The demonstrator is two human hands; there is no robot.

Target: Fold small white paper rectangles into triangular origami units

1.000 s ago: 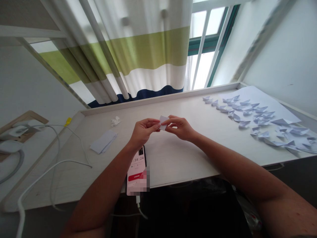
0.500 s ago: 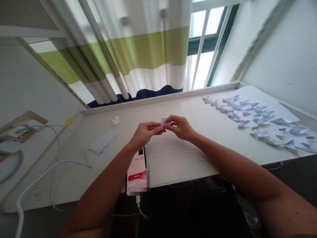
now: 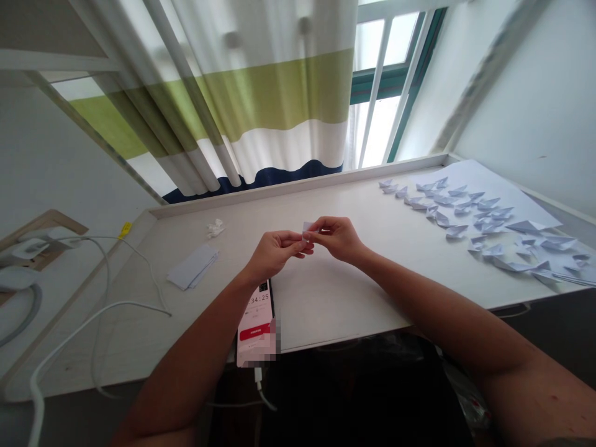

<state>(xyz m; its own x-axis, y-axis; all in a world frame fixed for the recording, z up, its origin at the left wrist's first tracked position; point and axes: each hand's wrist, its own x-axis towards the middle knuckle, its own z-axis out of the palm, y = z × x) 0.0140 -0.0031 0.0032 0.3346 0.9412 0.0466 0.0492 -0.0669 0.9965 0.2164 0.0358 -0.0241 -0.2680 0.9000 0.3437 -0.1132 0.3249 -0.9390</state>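
A small folded piece of white paper (image 3: 308, 228) is held up between my two hands, above the middle of the white desk (image 3: 326, 304). My left hand (image 3: 278, 251) pinches its lower left side between thumb and fingers. From the right, my right hand (image 3: 339, 238) grips the same paper with thumb and index finger, and the fingers hide much of it. Several folded paper boats (image 3: 459, 231) stand in loose rows on the right of the desk. A stack of white paper sheets (image 3: 193, 267) lies to the left of my left hand.
A phone (image 3: 255, 332) with a lit screen lies under my left forearm, a cable plugged into its lower end. Crumpled paper (image 3: 215, 228) sits at the back left. White cables (image 3: 107, 307) loop over the left side. A larger white sheet (image 3: 493, 186) lies behind the boats.
Both hands stay in nearly the same place on the paper. The fingers of my left hand have shifted slightly downward, and the whole view has moved a little.
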